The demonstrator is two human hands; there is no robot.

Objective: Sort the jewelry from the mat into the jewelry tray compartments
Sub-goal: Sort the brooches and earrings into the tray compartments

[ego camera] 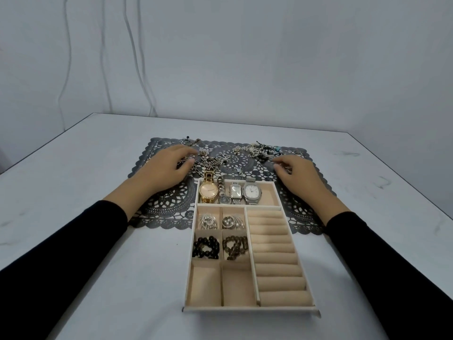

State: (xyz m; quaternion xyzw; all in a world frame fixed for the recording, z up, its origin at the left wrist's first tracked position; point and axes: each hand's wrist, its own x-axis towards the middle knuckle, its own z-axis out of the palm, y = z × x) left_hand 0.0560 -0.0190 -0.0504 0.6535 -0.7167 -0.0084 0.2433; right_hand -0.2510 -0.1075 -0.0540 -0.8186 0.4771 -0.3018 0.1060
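Observation:
A beige jewelry tray (250, 308) lies on the table in front of me, its far end on a dark lace mat (159, 212). Several watches (230, 192) fill the tray's far compartment. Silver pieces (208, 220) and two bead bracelets (206, 247) occupy small left compartments; the ring rolls (274, 253) on the right hold nothing. Loose chains (208, 161) and mixed jewelry (259, 150) lie on the mat's far half. My left hand (169, 170) reaches over the chains, fingertips touching them. My right hand (299, 175) hovers over the mat with fingers loosely curled, holding nothing visible.
The white table (98, 241) has a far edge close to a grey wall, with cables (137, 57) hanging down it. The two nearest small tray compartments (220, 285) hold nothing. My black sleeves frame the tray on both sides.

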